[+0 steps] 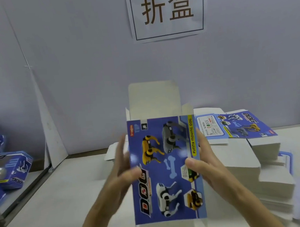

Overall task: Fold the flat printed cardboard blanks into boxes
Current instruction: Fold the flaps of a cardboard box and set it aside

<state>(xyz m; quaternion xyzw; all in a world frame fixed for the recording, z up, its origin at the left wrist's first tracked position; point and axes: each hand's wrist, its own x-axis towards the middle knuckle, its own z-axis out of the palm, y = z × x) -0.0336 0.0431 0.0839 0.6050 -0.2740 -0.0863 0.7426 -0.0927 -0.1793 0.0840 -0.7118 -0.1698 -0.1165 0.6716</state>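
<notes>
I hold a blue printed cardboard blank with toy dogs on it up in front of me, above the table. Its white top flaps stand up behind the printed face. My right hand grips the blank's right edge, thumb on the printed front and fingers behind. My left hand is at the left edge, blurred, with fingers stretched out along the side and the thumb near the front face.
A stack of flat blanks lies at the right on the white table, with more white stacks in front of it. Several folded blue boxes are piled at the left. A sign hangs on the wall.
</notes>
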